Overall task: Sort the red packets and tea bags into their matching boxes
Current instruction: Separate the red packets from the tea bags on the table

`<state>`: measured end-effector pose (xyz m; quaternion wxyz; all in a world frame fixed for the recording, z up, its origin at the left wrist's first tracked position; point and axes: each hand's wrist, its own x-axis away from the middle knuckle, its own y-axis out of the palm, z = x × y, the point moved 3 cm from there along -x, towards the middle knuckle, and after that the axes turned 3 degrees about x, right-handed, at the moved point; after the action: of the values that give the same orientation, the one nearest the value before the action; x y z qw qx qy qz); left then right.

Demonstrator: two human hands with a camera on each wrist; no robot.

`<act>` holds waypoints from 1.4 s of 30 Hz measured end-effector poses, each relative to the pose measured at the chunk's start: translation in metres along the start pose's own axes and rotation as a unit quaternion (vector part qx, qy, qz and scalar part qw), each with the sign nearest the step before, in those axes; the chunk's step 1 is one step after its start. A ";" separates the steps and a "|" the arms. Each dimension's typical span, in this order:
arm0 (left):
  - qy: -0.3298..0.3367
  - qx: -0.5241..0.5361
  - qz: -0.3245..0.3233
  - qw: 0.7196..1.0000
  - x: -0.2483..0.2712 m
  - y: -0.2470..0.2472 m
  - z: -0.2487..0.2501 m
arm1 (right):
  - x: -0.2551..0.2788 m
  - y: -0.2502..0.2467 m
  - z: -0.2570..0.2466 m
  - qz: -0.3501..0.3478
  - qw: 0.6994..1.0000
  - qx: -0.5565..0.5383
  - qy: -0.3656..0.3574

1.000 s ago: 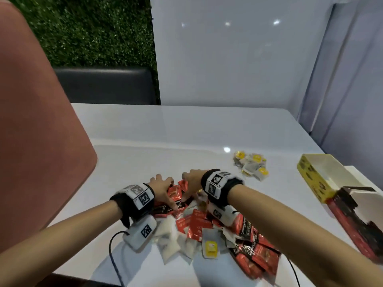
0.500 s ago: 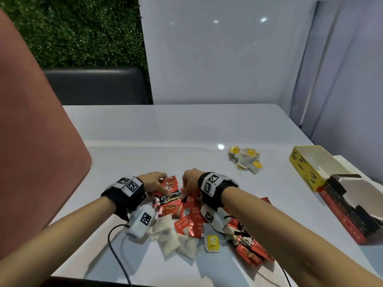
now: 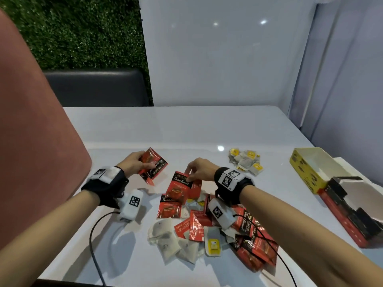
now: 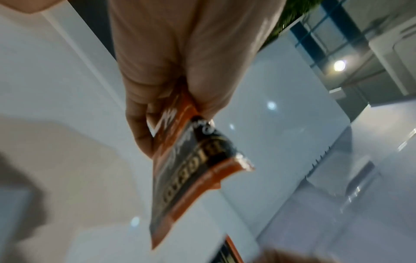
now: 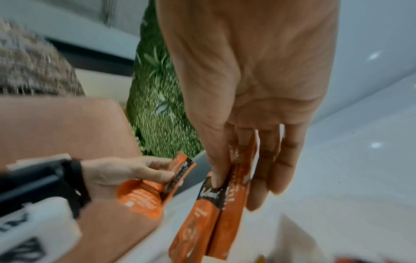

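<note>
Left hand (image 3: 132, 165) gripped red packets (image 3: 154, 166); right hand (image 3: 200, 169) pinched two more packets (image 3: 182, 186), hanging below its fingertips.

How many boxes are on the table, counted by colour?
Yellow box: 1
Red box: 1
Total: 2
</note>
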<state>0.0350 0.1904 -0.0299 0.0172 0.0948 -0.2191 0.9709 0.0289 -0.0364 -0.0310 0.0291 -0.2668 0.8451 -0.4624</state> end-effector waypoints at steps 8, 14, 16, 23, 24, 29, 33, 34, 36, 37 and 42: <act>-0.072 -0.064 0.107 0.990 -0.063 -0.009 0.015 | 0.022 -0.045 0.025 0.048 0.974 -0.216 0.040; -0.098 -0.170 0.046 0.980 -0.084 0.022 0.002 | 0.020 -0.061 0.053 0.075 0.951 -0.280 0.107; -0.153 -0.121 0.087 0.977 -0.092 0.014 0.003 | 0.014 -0.062 0.055 0.071 0.947 -0.290 0.120; -0.112 0.024 0.142 0.983 -0.082 -0.032 -0.005 | -0.024 -0.058 0.022 0.043 0.936 -0.327 0.120; -0.084 0.015 0.140 0.986 -0.066 -0.031 0.001 | -0.031 -0.058 0.014 0.042 0.937 -0.326 0.120; -0.006 -0.206 -0.080 0.975 0.020 0.007 0.001 | -0.076 -0.044 -0.019 0.025 0.947 -0.294 0.125; -0.029 -0.340 -0.189 0.921 0.043 0.048 -0.006 | -0.097 -0.025 -0.030 0.020 0.958 -0.256 0.130; -0.017 -0.376 -0.178 0.909 0.043 0.057 -0.005 | -0.099 -0.020 -0.031 0.008 0.960 -0.250 0.128; -0.011 -0.424 -0.152 0.893 0.041 0.075 -0.006 | -0.102 -0.012 -0.030 -0.006 0.977 -0.176 0.123; -0.014 -0.442 -0.143 0.886 0.039 0.082 -0.007 | -0.099 -0.012 -0.030 -0.016 0.989 -0.095 0.115; -0.022 -0.422 -0.131 0.897 0.029 0.092 -0.009 | -0.048 -0.031 -0.025 -0.039 0.972 0.230 0.020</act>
<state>-0.0022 0.1107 -0.0715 0.1778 0.1277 -0.5945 0.7737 0.0757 -0.0078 -0.0014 0.0547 -0.2770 0.7056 -0.6499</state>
